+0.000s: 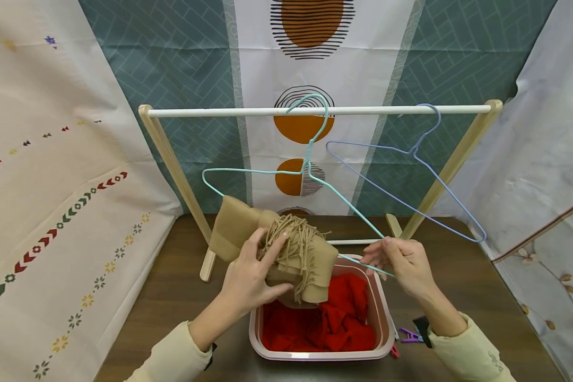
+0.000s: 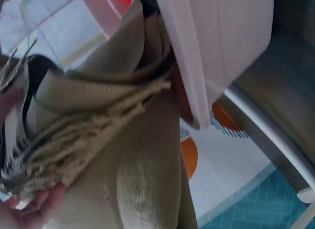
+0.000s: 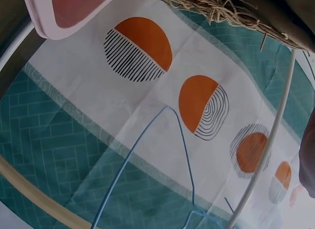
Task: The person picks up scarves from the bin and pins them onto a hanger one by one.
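Observation:
A tan fringed scarf [image 1: 234, 225] lies folded over the lower bar of a mint-green wire hanger [image 1: 346, 200], whose hook goes over the rack's rail. My left hand [image 1: 250, 273] grips the scarf at its fringe [image 1: 300, 239], thumb below and fingers above. In the left wrist view fingertips [image 2: 47, 204] press against the fringe, and the scarf [image 2: 147, 160] hangs in layers. Over on the other side, my right hand [image 1: 406, 265] pinches the hanger's lower right corner. The scarf's middle is partly hidden behind the left hand. The hanger tilts down toward the right hand.
Under the scarf stands a pink tub [image 1: 385, 318] with red cloth [image 1: 348, 315] inside. A bluish-purple hanger [image 1: 382, 187] hangs from the right end of the white rail [image 1: 210, 113], between wooden posts [image 1: 172, 170]. Purple [image 1: 410, 335] and red [image 1: 394, 350] clothespins lie beside the tub.

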Demonstrator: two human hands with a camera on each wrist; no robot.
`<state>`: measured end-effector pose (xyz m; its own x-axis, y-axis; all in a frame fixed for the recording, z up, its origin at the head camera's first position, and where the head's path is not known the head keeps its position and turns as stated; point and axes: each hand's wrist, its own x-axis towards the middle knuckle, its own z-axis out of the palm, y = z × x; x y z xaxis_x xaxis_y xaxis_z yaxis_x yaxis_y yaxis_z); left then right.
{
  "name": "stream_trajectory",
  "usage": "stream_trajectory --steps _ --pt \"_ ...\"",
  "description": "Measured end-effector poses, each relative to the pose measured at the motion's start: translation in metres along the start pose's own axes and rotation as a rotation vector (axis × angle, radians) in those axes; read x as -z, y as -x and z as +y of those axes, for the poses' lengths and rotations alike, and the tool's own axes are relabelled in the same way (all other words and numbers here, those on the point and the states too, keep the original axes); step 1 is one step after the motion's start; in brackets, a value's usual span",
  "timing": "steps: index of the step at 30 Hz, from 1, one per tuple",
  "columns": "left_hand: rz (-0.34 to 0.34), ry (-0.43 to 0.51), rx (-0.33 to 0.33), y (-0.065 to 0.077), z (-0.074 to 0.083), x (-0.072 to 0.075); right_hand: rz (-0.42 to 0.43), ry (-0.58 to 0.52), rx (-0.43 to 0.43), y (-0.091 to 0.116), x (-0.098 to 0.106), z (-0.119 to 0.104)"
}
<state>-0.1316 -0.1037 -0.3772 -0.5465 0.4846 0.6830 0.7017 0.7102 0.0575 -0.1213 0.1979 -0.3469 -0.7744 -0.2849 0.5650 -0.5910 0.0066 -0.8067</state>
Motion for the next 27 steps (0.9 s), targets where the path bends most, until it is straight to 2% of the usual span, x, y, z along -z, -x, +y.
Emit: stream_trajectory --steps 4,7,10,13,17,22,24,27 --pt "0.12 -0.066 -0.064 -0.002 0.002 -0.01 -0.003 -0.007 0.006 0.0 -0.002 0.002" --pt "0.189 -0.048 -0.113 -0.005 0.002 -0.012 -0.006 -0.008 0.016 -0.001 -0.003 0.003" --pt "0.209 0.033 -0.145 -0.009 0.002 -0.01 -0.006 -0.006 0.022 -0.002 -0.004 0.004" --pt "0.182 0.195 -0.13 -0.015 0.0 -0.005 -0.005 0.023 0.012 -0.002 -0.005 0.004" --pt "0.114 0.425 -0.038 -0.026 -0.005 0.007 -0.003 0.047 -0.003 -0.003 -0.006 0.005" --pt "0.02 0.565 0.077 -0.043 -0.014 0.025 -0.018 0.046 0.01 -0.003 -0.007 0.008" --pt "-0.015 0.63 0.166 -0.049 -0.015 0.031 -0.029 0.065 0.019 -0.003 -0.008 0.008" --pt "-0.035 0.807 0.344 -0.059 -0.014 0.039 -0.041 0.08 0.041 -0.004 -0.01 0.008"
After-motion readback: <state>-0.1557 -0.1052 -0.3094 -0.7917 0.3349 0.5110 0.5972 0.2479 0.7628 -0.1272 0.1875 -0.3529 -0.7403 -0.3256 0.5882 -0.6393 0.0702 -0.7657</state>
